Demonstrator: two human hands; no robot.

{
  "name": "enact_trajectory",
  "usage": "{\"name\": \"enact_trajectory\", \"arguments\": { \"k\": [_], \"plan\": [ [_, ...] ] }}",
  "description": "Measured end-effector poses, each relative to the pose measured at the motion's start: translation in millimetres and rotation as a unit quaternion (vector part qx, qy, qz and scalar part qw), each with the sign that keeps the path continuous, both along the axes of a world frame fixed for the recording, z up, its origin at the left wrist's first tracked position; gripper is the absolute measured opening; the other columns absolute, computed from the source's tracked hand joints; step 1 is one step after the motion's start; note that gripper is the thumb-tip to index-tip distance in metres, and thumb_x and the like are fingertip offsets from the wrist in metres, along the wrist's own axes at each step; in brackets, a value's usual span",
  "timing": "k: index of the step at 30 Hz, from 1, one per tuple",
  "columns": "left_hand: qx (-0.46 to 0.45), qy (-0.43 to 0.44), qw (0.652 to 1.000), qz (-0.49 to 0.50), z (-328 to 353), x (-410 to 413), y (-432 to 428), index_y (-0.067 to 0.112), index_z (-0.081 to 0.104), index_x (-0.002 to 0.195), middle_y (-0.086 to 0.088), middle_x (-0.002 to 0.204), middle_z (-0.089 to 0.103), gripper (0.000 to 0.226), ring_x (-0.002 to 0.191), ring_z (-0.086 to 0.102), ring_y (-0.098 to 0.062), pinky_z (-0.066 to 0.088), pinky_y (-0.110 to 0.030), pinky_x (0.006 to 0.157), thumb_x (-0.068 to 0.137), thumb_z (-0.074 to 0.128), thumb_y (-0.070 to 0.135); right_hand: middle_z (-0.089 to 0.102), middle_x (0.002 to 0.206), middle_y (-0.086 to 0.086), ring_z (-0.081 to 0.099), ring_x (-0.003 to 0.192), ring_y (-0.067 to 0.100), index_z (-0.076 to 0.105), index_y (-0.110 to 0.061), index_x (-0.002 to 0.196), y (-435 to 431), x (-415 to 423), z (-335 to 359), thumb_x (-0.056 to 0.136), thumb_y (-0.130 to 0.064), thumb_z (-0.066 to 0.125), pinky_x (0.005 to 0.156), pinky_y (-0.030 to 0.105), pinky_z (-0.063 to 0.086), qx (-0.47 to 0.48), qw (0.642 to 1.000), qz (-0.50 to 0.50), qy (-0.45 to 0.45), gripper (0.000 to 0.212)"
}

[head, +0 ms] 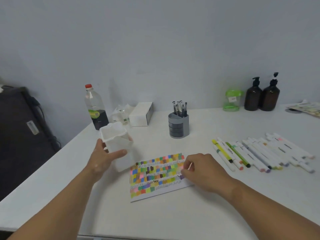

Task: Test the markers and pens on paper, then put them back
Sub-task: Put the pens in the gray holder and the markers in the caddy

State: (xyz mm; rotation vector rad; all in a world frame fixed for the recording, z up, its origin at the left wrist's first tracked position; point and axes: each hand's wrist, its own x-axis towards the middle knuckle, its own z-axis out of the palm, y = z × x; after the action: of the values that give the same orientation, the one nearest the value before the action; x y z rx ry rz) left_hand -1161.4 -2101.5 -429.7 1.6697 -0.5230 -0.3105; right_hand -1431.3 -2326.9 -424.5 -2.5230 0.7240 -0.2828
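On the right part of the table (173, 219), the markers (259, 153) lie in a loose row, apart from the paper (155, 189), which is covered with colour swatches. So the testing looks finished and the putting back begins. The left hand (102, 156) grips a white container (117, 142), tilted, just beside the sheet. The right hand (202, 170) rests on the paper with curled fingers; whether they pinch something small I cannot tell. Next, the container should stand upright near the markers, so the right hand can collect them.
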Motion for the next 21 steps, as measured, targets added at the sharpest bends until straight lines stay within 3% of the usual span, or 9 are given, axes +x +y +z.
{"name": "enact_trajectory", "arguments": {
  "k": [5, 10, 12, 15, 18, 21],
  "plan": [
    [-0.023, -0.017, 0.995, -0.094, 13, -66, -61, 0.029, 0.048, 0.136, -0.005, 0.126, 0.066, 0.102, 0.114, 0.065, -0.029, 0.056, -0.058, 0.092, 0.049, 0.100, 0.039, 0.068, 0.090, -0.012, 0.066, 0.080, 0.007, 0.069, -0.034, 0.090, -13, -32, 4, 0.088, -0.045, 0.064, 0.074, 0.031, 0.058, 0.013, 1.000, -0.018, -0.009, 0.012],
    [0.005, -0.026, 0.991, -0.133, -3, -128, -123, 0.045, 0.049, 0.124, 0.014, 0.115, 0.069, 0.095, 0.103, 0.068, -0.008, 0.061, -0.035, 0.078, 0.044, 0.099, 0.044, 0.069, 0.086, -0.012, 0.063, 0.084, 0.004, 0.068, -0.034, 0.089, -38, -70, -2, 0.088, -0.045, 0.063, 0.073, 0.026, 0.055, 0.015, 0.998, -0.056, -0.003, 0.012],
    [0.002, -0.015, 0.991, -0.135, -14, -147, -148, 0.045, 0.049, 0.122, 0.012, 0.113, 0.069, 0.095, 0.097, 0.070, -0.008, 0.062, -0.037, 0.071, 0.041, 0.099, 0.042, 0.068, 0.084, -0.013, 0.063, 0.084, 0.003, 0.068, -0.033, 0.088, -54, -85, -6, 0.087, -0.042, 0.064, 0.074, 0.026, 0.055, 0.008, 0.997, -0.079, 0.001, 0.010],
    [0.012, -0.039, 0.990, -0.134, -28, -159, -173, 0.049, 0.045, 0.123, 0.015, 0.115, 0.067, 0.098, 0.095, 0.071, -0.006, 0.062, -0.042, 0.079, 0.040, 0.098, 0.050, 0.067, 0.085, -0.015, 0.062, 0.082, 0.002, 0.067, -0.034, 0.090, -78, -94, -12, 0.087, -0.041, 0.061, 0.074, 0.026, 0.055, -0.028, 0.993, -0.113, 0.000, 0.009],
    [0.016, -0.058, 0.988, -0.141, -34, -151, -189, 0.051, 0.044, 0.123, 0.015, 0.114, 0.067, 0.098, 0.094, 0.072, -0.005, 0.062, -0.041, 0.080, 0.042, 0.097, 0.052, 0.062, 0.102, -0.011, 0.059, 0.094, 0.010, 0.064, -0.031, 0.106, -106, -83, -14, 0.089, -0.045, 0.058, 0.076, 0.029, 0.050, -0.091, 0.985, -0.145, 0.001, 0.023],
    [0.020, -0.075, 0.984, -0.159, -36, -136, -199, 0.060, 0.043, 0.120, 0.021, 0.111, 0.068, 0.096, 0.096, 0.071, -0.002, 0.061, -0.031, 0.075, 0.040, 0.096, 0.060, 0.055, 0.114, -0.001, 0.055, 0.108, 0.021, 0.056, -0.022, 0.117, -128, -59, -17, 0.086, -0.058, 0.054, 0.077, 0.034, 0.046, -0.135, 0.974, -0.171, 0.066, 0.048]
  ]
}}
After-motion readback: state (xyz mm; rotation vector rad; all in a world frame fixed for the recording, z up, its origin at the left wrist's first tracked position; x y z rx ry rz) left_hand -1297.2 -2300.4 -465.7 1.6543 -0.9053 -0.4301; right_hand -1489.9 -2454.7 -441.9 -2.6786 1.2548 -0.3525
